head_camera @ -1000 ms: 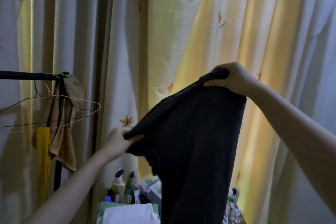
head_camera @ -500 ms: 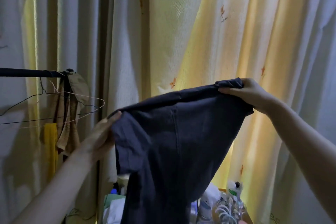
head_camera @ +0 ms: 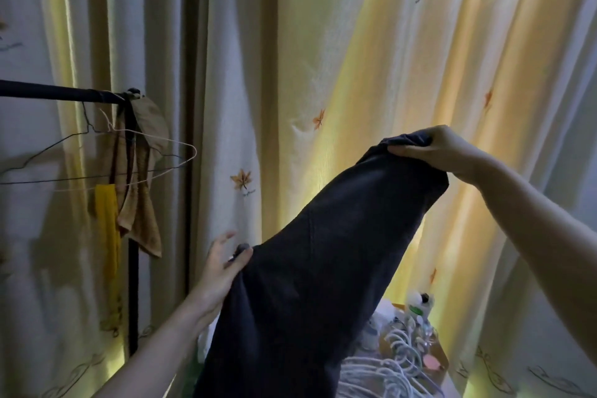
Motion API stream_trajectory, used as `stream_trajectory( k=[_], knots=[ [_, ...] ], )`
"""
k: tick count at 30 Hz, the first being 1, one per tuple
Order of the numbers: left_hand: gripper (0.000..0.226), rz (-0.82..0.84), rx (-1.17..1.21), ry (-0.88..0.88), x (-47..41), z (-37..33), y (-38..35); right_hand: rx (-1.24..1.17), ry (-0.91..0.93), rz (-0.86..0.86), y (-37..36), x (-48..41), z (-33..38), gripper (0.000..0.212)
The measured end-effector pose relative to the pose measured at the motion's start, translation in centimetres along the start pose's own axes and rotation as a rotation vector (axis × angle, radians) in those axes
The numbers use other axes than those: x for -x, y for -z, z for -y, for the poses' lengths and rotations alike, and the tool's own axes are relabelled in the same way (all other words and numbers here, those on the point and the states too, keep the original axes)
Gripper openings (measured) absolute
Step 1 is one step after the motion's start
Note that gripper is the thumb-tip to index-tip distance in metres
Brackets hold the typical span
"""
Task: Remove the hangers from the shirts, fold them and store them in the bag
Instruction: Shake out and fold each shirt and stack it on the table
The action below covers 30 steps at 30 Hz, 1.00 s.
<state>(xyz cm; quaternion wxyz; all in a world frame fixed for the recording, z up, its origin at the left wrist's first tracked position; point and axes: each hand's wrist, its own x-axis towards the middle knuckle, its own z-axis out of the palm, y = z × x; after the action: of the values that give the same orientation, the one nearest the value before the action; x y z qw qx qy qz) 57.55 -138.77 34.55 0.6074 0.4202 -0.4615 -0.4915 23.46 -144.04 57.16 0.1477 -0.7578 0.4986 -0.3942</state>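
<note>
A dark shirt (head_camera: 323,268), off its hanger, slants across the centre of the frame before a backlit leaf-print curtain (head_camera: 355,42). It could slide down onto the pile of white hangers (head_camera: 384,370), lower right, should the looser lower hold give. The right hand (head_camera: 449,152), centre right, curls its fingers tightly over the bunched top. The left hand (head_camera: 219,268), lower left of centre, pins an edge by the thumb, its other fingers splayed.

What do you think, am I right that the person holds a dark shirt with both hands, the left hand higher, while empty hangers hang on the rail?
Not quite. The head view shows the right hand higher, gripping the top of the dark shirt, and the left hand lower. The rest stands: both hands hold the shirt, and empty hangers hang on the rail.
</note>
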Motion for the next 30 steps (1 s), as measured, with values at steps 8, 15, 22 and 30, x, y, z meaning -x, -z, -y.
stream_trajectory(
  k=[8, 15, 22, 30],
  knots=[
    [0.047, 0.017, -0.618, -0.291, 2.3, -4.4, 8.4, -0.166, 0.202, 0.25, -4.1, -1.4, 2.4, 0.036],
    [0.052, -0.349, -0.776, -0.429, 4.7, -2.9, 15.4, -0.135, 0.323, 0.376, -13.0, -4.2, 4.0, 0.027],
    [0.055, -0.334, -0.916, -0.22, 9.4, 2.0, 16.9, -0.027, 0.429, 0.45, -18.3, -2.5, 0.5, 0.033],
    [0.048, 0.531, -1.155, 0.175, 14.5, 15.3, 5.1, 0.073, 0.277, 0.734, -15.3, 6.6, -11.4, 0.04]
  ],
)
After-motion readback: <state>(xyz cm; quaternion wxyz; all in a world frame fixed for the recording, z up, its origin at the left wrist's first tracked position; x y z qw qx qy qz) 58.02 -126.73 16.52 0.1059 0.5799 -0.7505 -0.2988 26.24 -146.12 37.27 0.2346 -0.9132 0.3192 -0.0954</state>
